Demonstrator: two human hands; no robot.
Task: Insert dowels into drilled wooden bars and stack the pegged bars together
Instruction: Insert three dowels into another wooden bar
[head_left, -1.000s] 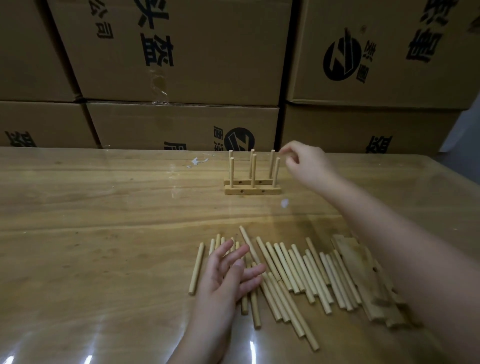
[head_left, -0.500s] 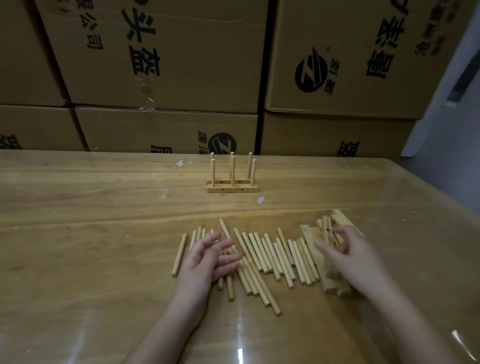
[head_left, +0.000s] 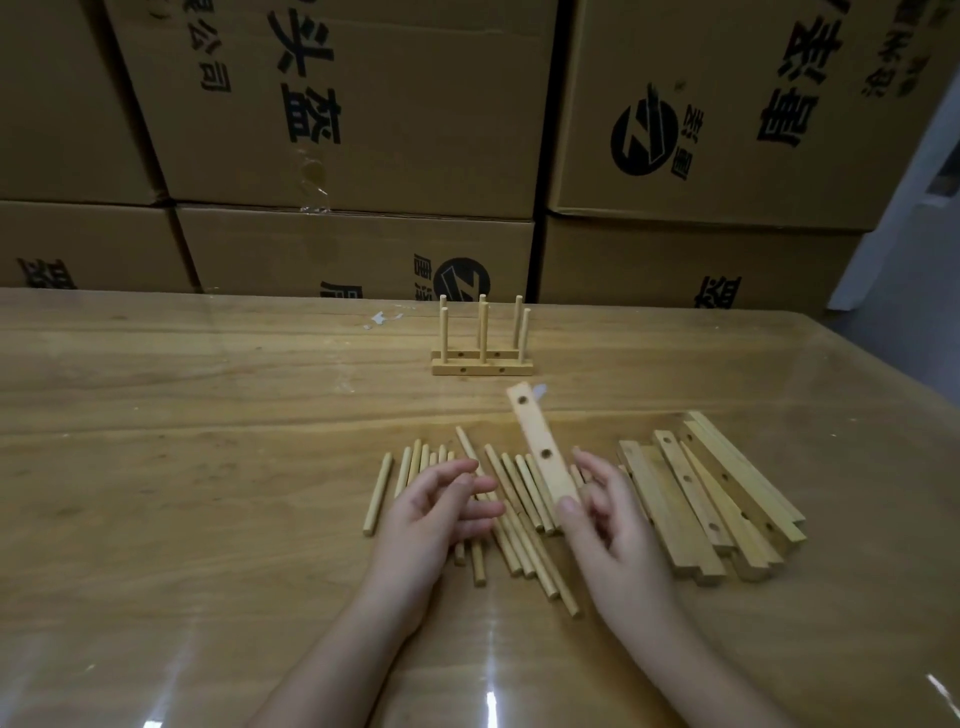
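Note:
My right hand (head_left: 605, 525) grips the near end of a drilled wooden bar (head_left: 540, 441), lifted and pointing away, with two holes showing. To its left my left hand (head_left: 441, 512) hovers with relaxed fingers over a row of loose dowels (head_left: 511, 499) lying on the table and holds nothing. A pile of several drilled bars (head_left: 701, 493) lies to the right of my right hand. Farther back stand two pegged bars (head_left: 482, 368) side by side, each with three upright dowels.
The wooden table (head_left: 182, 441) has a glossy clear cover. Stacked cardboard boxes (head_left: 353, 114) form a wall along its far edge. A small white scrap (head_left: 382, 318) lies near the back. The table's right edge (head_left: 909, 395) slants toward me.
My right hand left the pegged bars at the back, came down to the pile at the right, and now holds one drilled bar lifted over the dowels. My left hand stayed over the dowels.

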